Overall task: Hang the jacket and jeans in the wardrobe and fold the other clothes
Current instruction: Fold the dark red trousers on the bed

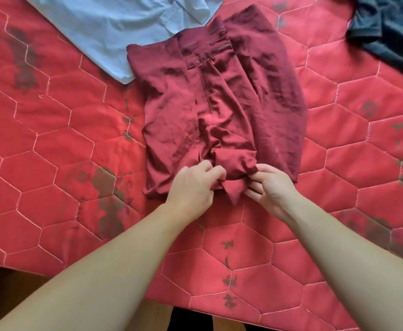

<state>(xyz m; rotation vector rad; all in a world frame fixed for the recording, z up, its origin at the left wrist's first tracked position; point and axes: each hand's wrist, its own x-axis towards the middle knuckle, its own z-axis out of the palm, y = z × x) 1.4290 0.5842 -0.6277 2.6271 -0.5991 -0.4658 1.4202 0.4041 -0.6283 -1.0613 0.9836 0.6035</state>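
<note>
I had both my left hand point(193, 187) and right hand point(270, 187) pinching the half-folded maroon shirt point(219, 103) near the quilt's point(52, 139) near edge, blue shirt point(114, 27) and dark garment point(393, 32) unfolded.

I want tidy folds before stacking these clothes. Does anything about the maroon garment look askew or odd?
Yes. The maroon garment lies crooked on the red quilt, heavily creased. A pointed flap sticks out past its near edge, where the left hand and right hand pinch it. Its far corner overlaps the light blue shirt.

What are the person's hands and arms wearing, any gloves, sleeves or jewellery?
Nothing shows on them. The left hand and right hand are bare, with no gloves, rings or watch visible. Both forearms are bare right down to the frame edge, so no sleeves show.
</note>
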